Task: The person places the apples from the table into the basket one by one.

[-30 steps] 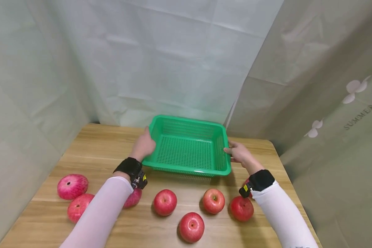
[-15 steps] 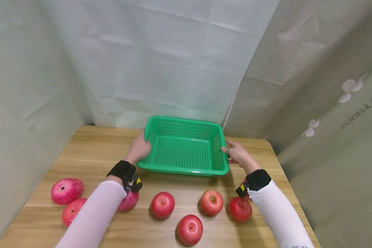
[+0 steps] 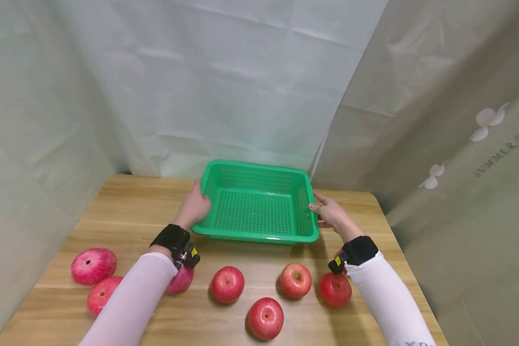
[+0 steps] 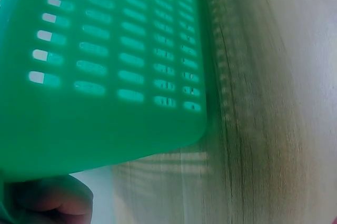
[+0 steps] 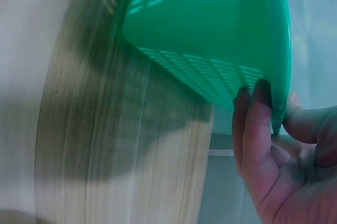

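A green plastic basket (image 3: 253, 211) with slotted walls and floor sits at the far side of the wooden table; nothing lies inside it. My left hand (image 3: 193, 206) grips its left rim, and in the left wrist view the curled fingers (image 4: 55, 199) show under the rim. On the opposite side, my right hand (image 3: 332, 212) pinches the right rim. The right wrist view shows that thumb (image 5: 305, 121) on the outer lip and the fingers (image 5: 255, 140) against the wall below. Whether the basket's bottom fully touches the table is hard to tell.
Red apples lie nearer me: one in front (image 3: 265, 318), others in the middle (image 3: 228, 285) and right (image 3: 296, 280), (image 3: 335, 290). More apples (image 3: 93, 266) are at left, some partly behind my arms. Pale curtains (image 3: 242, 96) hang around the wooden table (image 3: 129, 211).
Between one second and half a second ago, the basket and both hands shifted slightly left in view, the left hand most. Since then almost nothing has moved, and both hands keep hold of the rim.
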The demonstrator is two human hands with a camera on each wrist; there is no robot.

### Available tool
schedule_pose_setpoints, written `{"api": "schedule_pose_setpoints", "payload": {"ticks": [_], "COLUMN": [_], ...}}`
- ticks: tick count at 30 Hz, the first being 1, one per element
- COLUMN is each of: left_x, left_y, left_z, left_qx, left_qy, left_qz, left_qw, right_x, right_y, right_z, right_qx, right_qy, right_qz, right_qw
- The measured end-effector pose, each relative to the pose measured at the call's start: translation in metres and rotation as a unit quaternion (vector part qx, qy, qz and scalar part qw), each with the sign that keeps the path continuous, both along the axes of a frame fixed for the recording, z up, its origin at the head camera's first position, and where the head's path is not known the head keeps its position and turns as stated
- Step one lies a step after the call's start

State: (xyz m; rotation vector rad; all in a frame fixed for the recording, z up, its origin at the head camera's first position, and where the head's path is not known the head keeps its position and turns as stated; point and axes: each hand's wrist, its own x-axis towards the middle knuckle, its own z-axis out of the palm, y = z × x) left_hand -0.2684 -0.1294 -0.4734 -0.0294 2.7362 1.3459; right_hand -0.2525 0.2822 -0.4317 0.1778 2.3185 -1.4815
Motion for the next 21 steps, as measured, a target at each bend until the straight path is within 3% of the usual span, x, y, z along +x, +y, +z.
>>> {"api": "schedule_pose_setpoints", "payload": {"ticks": [8, 13, 17, 21], "left_x": [-0.001, 0.000, 0.004, 0.006], "left_y": [0.000, 0.000, 0.004, 0.007], "left_z": [-0.001, 0.004, 0.008, 0.010], "left_qx": [-0.012, -0.025, -0.038, -0.039], "left_qy": [-0.004, -0.014, -0.008, -0.013], "left_qz": [0.003, 0.010, 0.020, 0.026], "left_qw": [0.9999, 0.9995, 0.9991, 0.9988], "right_x": [0.000, 0.000, 0.008, 0.030], "right_y": [-0.001, 0.001, 0.014, 0.033], "right_z": [-0.001, -0.002, 0.001, 0.018], "right_qx": [-0.006, 0.018, 0.067, 0.141], "right_qy": [0.009, 0.027, 0.061, 0.107], "right_qz": [0.000, 0.002, 0.037, 0.096], "right_qw": [1.000, 0.999, 0.995, 0.979]}}
